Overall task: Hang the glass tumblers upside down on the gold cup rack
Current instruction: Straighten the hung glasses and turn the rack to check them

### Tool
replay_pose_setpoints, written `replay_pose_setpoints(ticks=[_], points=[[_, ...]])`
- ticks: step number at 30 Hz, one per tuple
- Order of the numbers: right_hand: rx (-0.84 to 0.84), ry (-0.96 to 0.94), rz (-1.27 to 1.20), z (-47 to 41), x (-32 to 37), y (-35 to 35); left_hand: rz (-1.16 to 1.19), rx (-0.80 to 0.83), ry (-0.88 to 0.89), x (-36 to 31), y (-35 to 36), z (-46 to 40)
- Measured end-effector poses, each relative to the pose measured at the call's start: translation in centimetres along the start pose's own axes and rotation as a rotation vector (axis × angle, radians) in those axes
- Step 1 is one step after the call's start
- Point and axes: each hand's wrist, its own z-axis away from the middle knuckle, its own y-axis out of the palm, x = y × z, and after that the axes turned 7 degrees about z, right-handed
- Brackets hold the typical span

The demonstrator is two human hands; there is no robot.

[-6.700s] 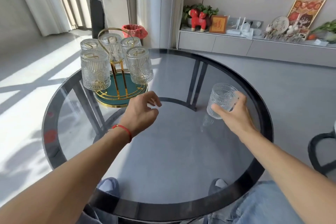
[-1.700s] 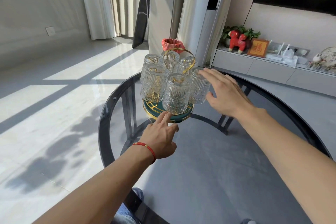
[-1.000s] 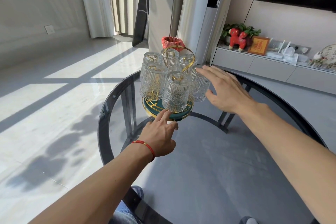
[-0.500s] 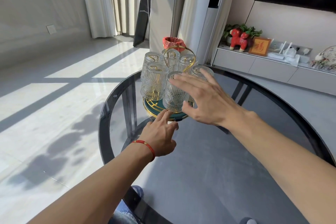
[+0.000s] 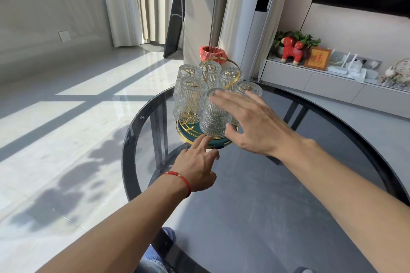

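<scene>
The gold cup rack [image 5: 230,82] with a green round base [image 5: 188,136] stands at the far side of the round glass table [image 5: 266,195]. Several ribbed glass tumblers hang upside down on it; the nearest tumbler [image 5: 214,117] is at the front, another tumbler [image 5: 188,102] to its left. My right hand [image 5: 250,122] hovers with fingers spread around the front tumbler, thumb near its lower edge, not clasped on it. My left hand [image 5: 197,162], with a red string at the wrist, rests its fingertips against the base's front rim.
A red-lined bin [image 5: 213,52] stands on the floor behind the rack. A low cabinet [image 5: 332,82] with a red toy figure [image 5: 291,49] and a frame runs along the right wall. Curtains and sunlit floor lie to the left.
The sixth tumbler has gone from the table onto the rack. Within the last second my right hand swept left from the right-hand tumbler to the front one. My left hand stays at the base.
</scene>
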Motion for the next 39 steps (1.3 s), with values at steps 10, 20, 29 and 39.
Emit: replay_pose_setpoints(ticks=[10,20,29,39], points=[[-0.03,0.012,-0.071,-4.9,2.2,-1.3,0.011,-0.029,0.013,-0.1,-0.3,0.2],[0.104,0.076,0.064,-7.9,4.0,0.3,0.018,0.003,0.022,0.5,-0.7,0.5],[0.109,0.076,0.025,-7.8,4.2,0.5,0.021,-0.014,0.023,0.3,-0.5,0.4],[0.096,0.095,-0.055,-7.3,3.9,0.3,0.027,-0.015,0.028,0.3,-0.7,0.5]])
